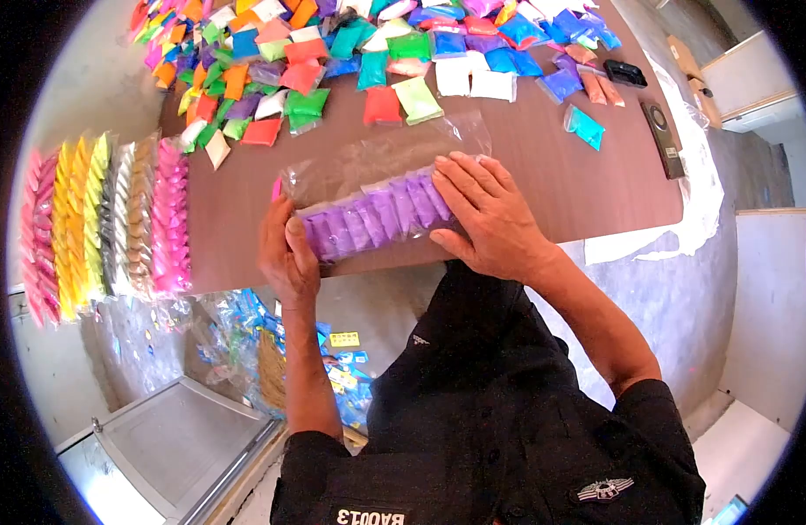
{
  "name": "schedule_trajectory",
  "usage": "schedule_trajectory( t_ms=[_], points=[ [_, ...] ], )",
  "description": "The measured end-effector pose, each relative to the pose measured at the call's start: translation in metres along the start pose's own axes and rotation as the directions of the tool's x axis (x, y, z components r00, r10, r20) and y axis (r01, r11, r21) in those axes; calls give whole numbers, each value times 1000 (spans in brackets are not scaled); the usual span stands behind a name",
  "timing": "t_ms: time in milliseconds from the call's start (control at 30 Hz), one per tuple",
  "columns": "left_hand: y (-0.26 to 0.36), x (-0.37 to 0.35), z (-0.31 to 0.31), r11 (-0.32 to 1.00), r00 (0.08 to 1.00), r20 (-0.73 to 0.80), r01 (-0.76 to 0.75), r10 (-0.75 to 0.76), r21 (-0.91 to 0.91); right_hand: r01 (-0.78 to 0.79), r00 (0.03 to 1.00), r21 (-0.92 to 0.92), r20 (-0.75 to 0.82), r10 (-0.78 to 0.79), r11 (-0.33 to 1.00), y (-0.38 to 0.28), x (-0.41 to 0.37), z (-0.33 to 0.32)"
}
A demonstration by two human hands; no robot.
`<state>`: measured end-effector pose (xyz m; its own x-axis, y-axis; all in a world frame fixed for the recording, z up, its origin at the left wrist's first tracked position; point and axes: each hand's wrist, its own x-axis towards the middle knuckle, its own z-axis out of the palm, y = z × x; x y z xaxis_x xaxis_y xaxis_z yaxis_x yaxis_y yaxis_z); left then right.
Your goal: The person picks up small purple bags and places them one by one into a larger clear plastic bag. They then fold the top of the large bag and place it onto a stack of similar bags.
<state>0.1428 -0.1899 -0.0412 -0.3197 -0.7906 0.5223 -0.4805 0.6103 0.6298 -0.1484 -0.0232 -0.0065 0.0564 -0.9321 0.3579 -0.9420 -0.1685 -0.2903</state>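
A clear plastic bag holds a tight row of small purple packets at the table's front edge. My left hand grips the bag's left end, its fingers bent around the edge with the thumb on the near side. Flat across the right end lies my right hand, fingers stretched out and thumb apart, touching the bag. The unfilled part of the bag lies spread beyond the purple row. A small pink piece shows by my left fingertips.
Many colourful small packets cover the far side of the brown table. Filled long bags in several colours line the left edge. A black-grey device and a black object sit at right. Wrappers lie below.
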Motion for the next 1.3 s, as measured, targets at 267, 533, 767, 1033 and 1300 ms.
schedule_trajectory(
  t_ms=[267, 533, 767, 1033, 1300],
  points=[
    [0, 2, 0, 999, 1000, 8, -29, 29, 35, 7, 994, 12, -105, -5, 1000, -11, 16, -16],
    [1, 2, 0, 1000, 1000, 4, -27, 27, 7, 69, 996, 22, -52, -68, 997, 0, 24, 15],
    [2, 1, 2, 1000, 1000, 9, -6, 5, 1, 39, 989, 1, -146, -38, 999, -14, 37, -5],
    [4, 2, 0, 1000, 999, 23, 28, -28, 3, 82, 997, 269, -37, -74, 960, -11, 54, 31],
    [-1, -2, 4, 999, 999, 12, 49, -49, -3, 57, 996, 203, -85, -41, 978, -21, 54, 22]
  ],
)
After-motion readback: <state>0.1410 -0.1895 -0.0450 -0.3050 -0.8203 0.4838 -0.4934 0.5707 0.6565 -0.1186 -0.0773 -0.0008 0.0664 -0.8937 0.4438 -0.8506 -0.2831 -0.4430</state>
